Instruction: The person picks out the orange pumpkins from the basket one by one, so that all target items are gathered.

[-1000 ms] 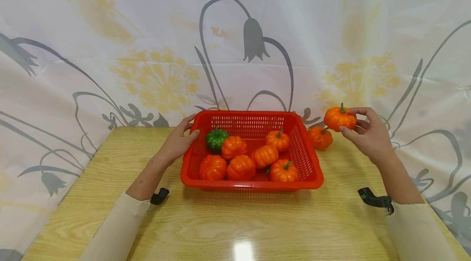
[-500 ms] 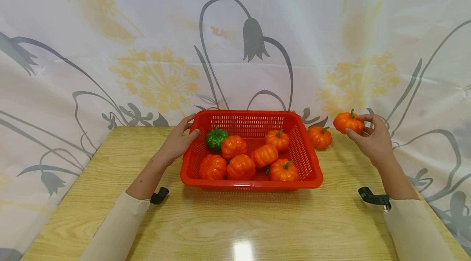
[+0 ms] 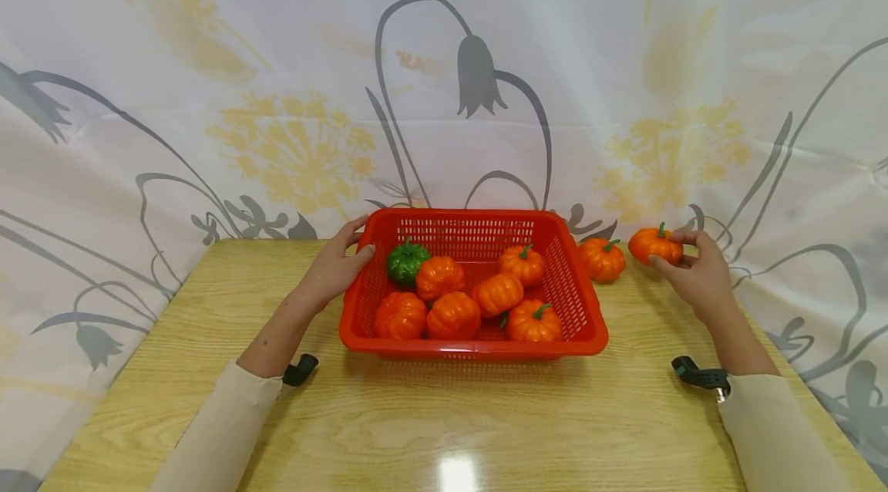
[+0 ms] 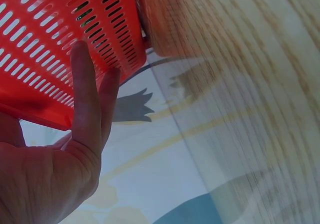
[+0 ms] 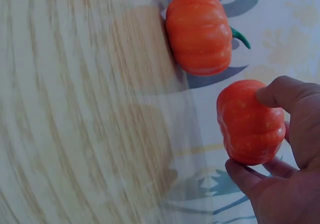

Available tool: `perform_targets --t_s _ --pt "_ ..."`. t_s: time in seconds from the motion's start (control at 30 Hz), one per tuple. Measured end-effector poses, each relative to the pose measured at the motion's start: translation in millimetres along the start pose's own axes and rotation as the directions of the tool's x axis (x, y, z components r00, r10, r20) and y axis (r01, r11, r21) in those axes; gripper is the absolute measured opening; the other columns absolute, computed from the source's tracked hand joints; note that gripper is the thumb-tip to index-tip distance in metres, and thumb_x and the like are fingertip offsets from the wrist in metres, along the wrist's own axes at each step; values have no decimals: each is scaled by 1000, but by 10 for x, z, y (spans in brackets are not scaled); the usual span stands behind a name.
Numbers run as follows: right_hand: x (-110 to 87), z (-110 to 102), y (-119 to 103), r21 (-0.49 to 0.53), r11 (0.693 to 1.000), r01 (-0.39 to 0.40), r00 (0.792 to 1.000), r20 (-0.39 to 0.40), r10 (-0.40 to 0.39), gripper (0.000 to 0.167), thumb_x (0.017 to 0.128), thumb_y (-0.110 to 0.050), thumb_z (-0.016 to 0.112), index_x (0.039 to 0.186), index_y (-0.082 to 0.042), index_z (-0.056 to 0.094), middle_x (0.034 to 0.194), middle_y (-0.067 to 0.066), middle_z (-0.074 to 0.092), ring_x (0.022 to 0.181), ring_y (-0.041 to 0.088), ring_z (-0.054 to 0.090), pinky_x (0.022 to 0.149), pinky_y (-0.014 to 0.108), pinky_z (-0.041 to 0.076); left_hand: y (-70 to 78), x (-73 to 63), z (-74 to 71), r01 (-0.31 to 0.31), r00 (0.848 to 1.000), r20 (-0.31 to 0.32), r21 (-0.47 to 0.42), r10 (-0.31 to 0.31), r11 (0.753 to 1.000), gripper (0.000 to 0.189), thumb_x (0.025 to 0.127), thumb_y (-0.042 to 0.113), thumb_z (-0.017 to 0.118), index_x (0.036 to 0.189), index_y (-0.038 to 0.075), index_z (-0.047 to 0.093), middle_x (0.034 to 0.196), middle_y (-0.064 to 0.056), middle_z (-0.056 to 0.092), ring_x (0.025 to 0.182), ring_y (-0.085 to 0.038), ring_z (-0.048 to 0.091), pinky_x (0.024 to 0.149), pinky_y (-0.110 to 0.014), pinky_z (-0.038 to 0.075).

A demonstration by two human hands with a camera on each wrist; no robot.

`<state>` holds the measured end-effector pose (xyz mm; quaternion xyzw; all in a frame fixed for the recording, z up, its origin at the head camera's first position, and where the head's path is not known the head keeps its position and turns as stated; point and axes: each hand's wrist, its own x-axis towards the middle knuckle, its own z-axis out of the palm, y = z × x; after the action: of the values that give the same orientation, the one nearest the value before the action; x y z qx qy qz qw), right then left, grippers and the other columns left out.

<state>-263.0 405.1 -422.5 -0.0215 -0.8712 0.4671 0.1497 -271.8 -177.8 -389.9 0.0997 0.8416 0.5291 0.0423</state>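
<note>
My right hand pinches a small orange pumpkin with a green stem between thumb and fingers, at the table's back right. In the right wrist view the thumb lies on one side of this pumpkin and fingertips on the other; whether it touches the table I cannot tell. A second orange pumpkin stands to its left, beside the red plastic basket. My left hand holds the basket's left side, thumb over the rim and fingers along the slotted outer wall.
Inside the basket lie several orange pumpkins and one green pumpkin, mostly toward the left and front. The wooden table ends at the back against a floral-printed cloth.
My right hand has carried its pumpkin rightward and then down, away from the second pumpkin and closer to the table. The left hand and basket have stayed put.
</note>
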Motion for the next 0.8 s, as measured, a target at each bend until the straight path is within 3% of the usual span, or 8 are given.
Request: perform_targets --t_s 0.2,0.33,0.47,0.8 --pt "-15 -8 42 -42 998 -36 999 39 38 54 102 -25 73 139 3 45 151 26 38 97 -1 53 69 12 53 -14 8 -2 -5 1000 3 -11 5 1000 67 112 21 52 171 16 22 159 -25 44 125 -43 66 93 -50 62" --pt "-8 18 78 -80 997 -23 998 55 27 59 103 -23 71 143 9 42 152 30 37 105 22 60 68 11 51 -29 10 -7 -4 1000 5 -15 4 1000 67 112 21 52 171 16 21 159 -25 44 125 -44 65 94 -51 62" --pt "3 50 108 -101 995 -8 998 66 15 57 102 -18 71 141 12 42 151 33 36 114 45 58 67 9 48 -31 8 -8 -6 1000 9 -17 6 1000 68 112 21 52 171 16 20 160 -25 43 126 -45 65 94 -51 62" --pt "15 74 93 -83 996 24 996 88 -16 48 98 -10 75 131 14 49 145 37 41 125 61 55 74 0 43 -14 1 -11 -9 1000 7 -14 9 1000 68 112 21 52 172 16 19 160 -25 44 125 -44 66 93 -50 63"
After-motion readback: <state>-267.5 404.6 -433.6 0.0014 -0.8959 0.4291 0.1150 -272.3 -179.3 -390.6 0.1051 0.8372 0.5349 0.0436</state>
